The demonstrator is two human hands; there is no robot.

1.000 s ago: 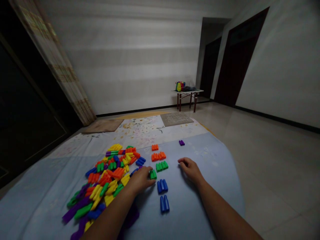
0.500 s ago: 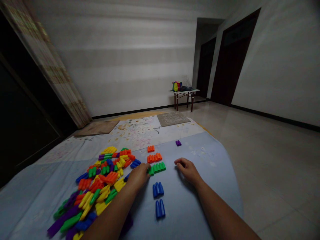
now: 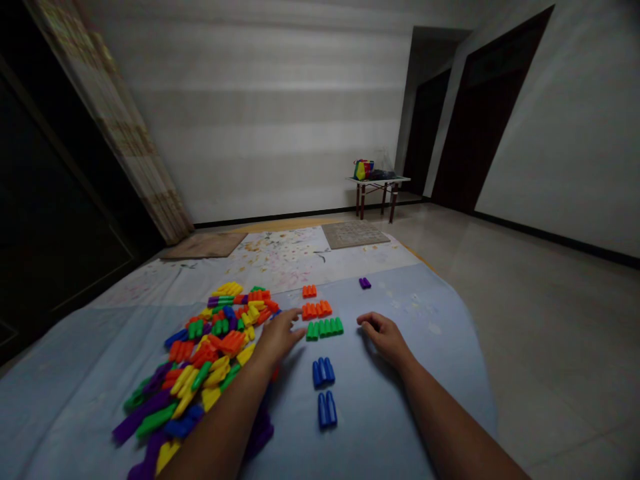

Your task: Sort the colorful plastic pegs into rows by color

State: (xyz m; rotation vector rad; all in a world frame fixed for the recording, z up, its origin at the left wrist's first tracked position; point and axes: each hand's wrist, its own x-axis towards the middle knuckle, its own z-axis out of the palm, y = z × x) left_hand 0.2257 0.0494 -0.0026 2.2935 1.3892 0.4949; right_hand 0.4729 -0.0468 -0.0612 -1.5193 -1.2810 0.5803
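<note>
our left hand [image 3: 280,333] has thumb and fingers apart, nothing visible between them, just beside the green row [image 3: 321,329]. our right hand [image 3: 385,335] is half curled, looks empty. we'd guess rows keep colours clear of the pile [image 3: 204,357]. we count six green tubes, one three-tube blue piece [image 3: 323,373], one two-tube blue piece [image 3: 327,410], one purple piece [image 3: 365,283]; pile's uncountable.

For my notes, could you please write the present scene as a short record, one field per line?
Left hand: open, beside the left end of the green row; contact unclear
Right hand: loosely curled, right of that row; no piece visible in it
Orange pieces: two groups just beyond the green row
Blue pieces: two groups, nearer the person
Purple piece: apart, beyond the right hand
Mixed-colour pile: at the left
Surface: light-blue cloth
</note>
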